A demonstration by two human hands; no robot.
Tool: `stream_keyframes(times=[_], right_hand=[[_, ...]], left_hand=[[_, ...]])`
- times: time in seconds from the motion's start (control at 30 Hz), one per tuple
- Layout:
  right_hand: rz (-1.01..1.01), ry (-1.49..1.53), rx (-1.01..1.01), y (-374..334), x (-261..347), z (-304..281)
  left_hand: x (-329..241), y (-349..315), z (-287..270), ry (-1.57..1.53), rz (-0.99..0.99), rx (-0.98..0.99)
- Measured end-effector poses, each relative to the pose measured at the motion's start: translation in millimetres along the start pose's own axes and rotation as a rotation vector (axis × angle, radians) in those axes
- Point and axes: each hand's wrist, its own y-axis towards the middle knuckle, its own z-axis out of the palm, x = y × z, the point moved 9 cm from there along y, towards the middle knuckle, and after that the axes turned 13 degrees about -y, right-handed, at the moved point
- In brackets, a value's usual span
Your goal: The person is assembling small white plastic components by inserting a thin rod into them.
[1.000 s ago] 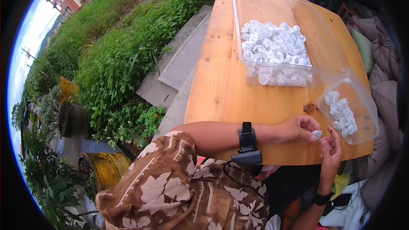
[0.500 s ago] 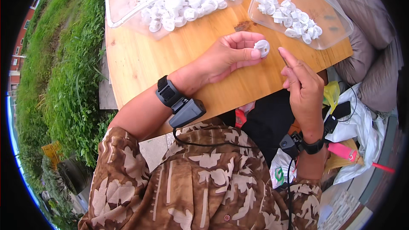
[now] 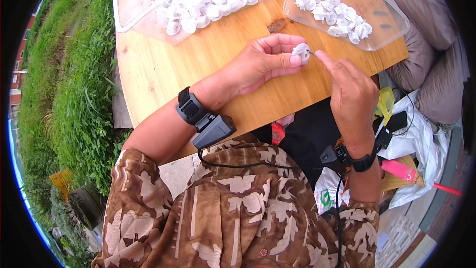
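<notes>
My left hand (image 3: 272,59) pinches a small round white plastic part (image 3: 301,53) between thumb and fingers, above the wooden table. The part has a flat disc face with a hole in it. In my right hand (image 3: 349,82) is a thin dark pointed tool (image 3: 311,52), mostly hidden by the fingers. Its tip meets the part's face near the upper right edge; the exact kind of tool is too small to tell. Beyond my hands, a large clear bin holds many white plastic parts (image 3: 208,0), and a smaller clear bin holds fewer such parts (image 3: 339,15).
The large clear bin (image 3: 120,7) stands at the far left of the wooden table (image 3: 163,74), the smaller clear bin (image 3: 391,32) at the far right. A grey-brown padded cloth (image 3: 421,0) lies beside it. White plastic bags (image 3: 426,144) and a broom (image 3: 404,173) are at the right.
My right hand has moved up and left, bringing the tool's tip from apart to against the white part. My left hand still holds the part, nearly in place.
</notes>
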Motion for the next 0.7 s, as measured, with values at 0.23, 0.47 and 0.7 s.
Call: stream_keyframes(times=[0.23,0.47,0.7], right_hand=[[-0.04,-0.087,-0.008,3.8,6.7,-4.2],[-0.098,-0.147,-0.009,7.0,10.7,-5.4],[-0.119,-0.181,-0.015,6.9,11.8,-3.5]], left_hand=[[1.5,0.4,-0.3,-0.014,-0.002,0.007],[0.8,0.2,0.8,-0.003,0.0,0.002],[0.8,-0.4,0.9,0.001,0.002,0.003]])
